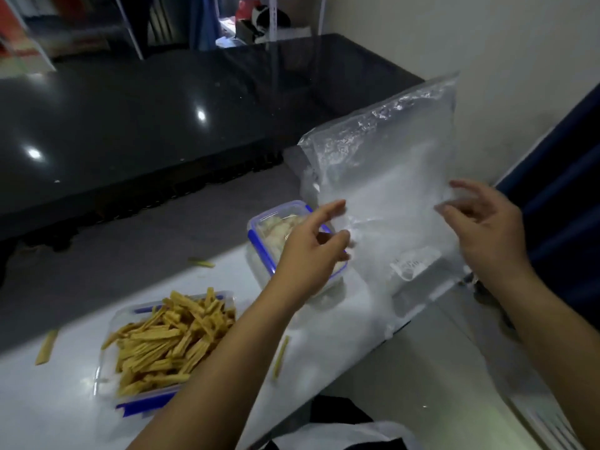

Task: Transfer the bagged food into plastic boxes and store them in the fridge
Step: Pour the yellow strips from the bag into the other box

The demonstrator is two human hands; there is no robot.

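A large clear plastic bag [386, 177] stands upright above the white counter [48, 401], looking nearly empty. My left hand [308, 254] pinches its lower left edge. My right hand [487, 228] holds its right edge between thumb and fingers. Behind my left hand sits a small clear plastic box with blue clips [259, 241], holding pale food; my hand hides part of it. Nearer on the left, a second clear box [107, 362] is heaped with yellow-brown food sticks [168, 342]. Neither box has a lid on.
Loose sticks lie on the counter at the left [47, 347], beside my left forearm [281, 357] and on the grey floor strip [201, 263]. A glossy black table [162, 125] fills the back. A cream wall and blue fabric [568, 190] close the right side.
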